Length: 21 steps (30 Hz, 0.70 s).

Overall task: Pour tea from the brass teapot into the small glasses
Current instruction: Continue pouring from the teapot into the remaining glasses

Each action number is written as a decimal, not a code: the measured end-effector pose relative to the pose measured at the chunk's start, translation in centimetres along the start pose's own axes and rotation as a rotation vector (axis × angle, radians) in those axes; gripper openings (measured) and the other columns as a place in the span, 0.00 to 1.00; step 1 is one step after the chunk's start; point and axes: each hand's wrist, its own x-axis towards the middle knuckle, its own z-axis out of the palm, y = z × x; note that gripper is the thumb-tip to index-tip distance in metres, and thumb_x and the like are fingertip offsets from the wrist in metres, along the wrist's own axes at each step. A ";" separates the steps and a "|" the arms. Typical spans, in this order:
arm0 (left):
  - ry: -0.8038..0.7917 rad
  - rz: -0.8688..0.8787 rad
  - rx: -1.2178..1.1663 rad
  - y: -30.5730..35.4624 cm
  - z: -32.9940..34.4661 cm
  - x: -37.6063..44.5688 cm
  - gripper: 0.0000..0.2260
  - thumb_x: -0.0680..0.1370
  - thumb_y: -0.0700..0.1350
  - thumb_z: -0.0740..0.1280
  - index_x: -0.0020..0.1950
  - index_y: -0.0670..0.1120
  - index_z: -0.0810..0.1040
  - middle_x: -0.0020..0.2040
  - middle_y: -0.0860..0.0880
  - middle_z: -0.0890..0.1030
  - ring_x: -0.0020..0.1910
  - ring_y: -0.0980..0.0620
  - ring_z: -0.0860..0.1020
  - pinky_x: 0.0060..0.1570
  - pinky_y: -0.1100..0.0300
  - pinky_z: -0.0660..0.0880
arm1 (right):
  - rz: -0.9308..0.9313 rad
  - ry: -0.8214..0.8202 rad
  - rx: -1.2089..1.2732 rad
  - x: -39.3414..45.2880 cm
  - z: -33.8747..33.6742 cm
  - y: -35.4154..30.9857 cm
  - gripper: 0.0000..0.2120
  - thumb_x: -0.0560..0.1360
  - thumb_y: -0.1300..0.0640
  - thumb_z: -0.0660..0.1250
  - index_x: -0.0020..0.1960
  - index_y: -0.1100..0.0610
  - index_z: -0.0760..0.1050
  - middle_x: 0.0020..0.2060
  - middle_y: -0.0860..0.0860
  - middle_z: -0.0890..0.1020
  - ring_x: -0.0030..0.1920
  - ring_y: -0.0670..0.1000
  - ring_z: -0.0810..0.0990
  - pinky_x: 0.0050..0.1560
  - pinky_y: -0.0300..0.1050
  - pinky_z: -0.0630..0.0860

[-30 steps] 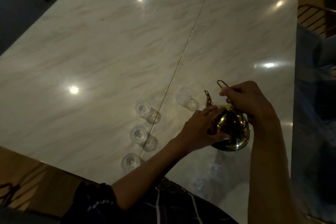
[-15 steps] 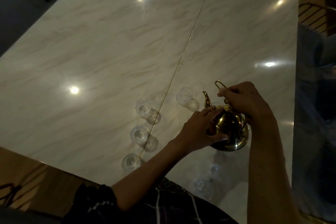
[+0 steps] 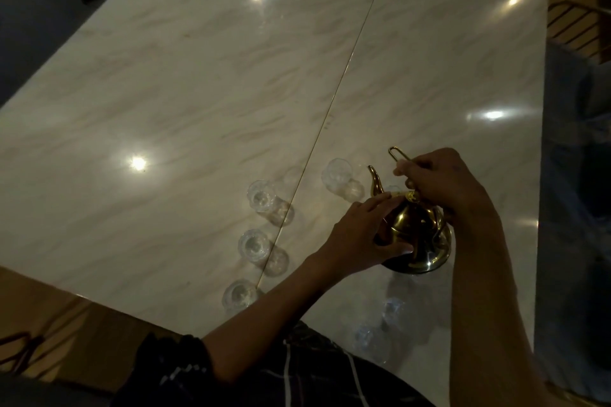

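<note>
No writing, label, brand, number or sign can be read anywhere in this dim view. The brass teapot shows only bare polished metal with glints of light, and the marble table bears only its veining and lamp reflections. The small glasses are plain clear glass with no marking to make out.
</note>
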 end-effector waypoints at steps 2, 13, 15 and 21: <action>0.000 0.004 0.002 0.1 0.0 0.0 0.39 0.74 0.63 0.74 0.81 0.55 0.62 0.80 0.50 0.63 0.74 0.45 0.67 0.69 0.47 0.71 | -0.002 0.004 -0.007 0.0 0.0 0.0 0.13 0.79 0.53 0.67 0.50 0.62 0.84 0.36 0.56 0.82 0.37 0.52 0.80 0.33 0.41 0.72; -0.012 -0.007 0.008 -0.2 0.6 0.4 0.39 0.74 0.65 0.72 0.81 0.58 0.60 0.81 0.51 0.62 0.76 0.45 0.66 0.69 0.42 0.71 | 0.003 0.017 -0.001 0.1 -0.1 0.5 0.13 0.79 0.53 0.67 0.51 0.62 0.84 0.36 0.55 0.81 0.38 0.51 0.80 0.34 0.41 0.71; -0.010 -0.009 0.009 -0.3 0.6 0.3 0.39 0.74 0.64 0.73 0.81 0.58 0.60 0.81 0.50 0.62 0.75 0.45 0.66 0.69 0.42 0.71 | 0.003 0.014 -0.002 0.2 0.0 0.6 0.13 0.79 0.53 0.67 0.51 0.62 0.84 0.36 0.55 0.81 0.37 0.51 0.80 0.34 0.41 0.72; -0.017 -0.017 0.006 -1.0 0.8 0.2 0.40 0.73 0.65 0.73 0.81 0.58 0.60 0.81 0.50 0.63 0.76 0.44 0.67 0.69 0.41 0.71 | -0.001 0.001 0.009 0.6 0.6 1.0 0.13 0.79 0.53 0.67 0.50 0.61 0.84 0.35 0.56 0.81 0.36 0.52 0.80 0.34 0.42 0.73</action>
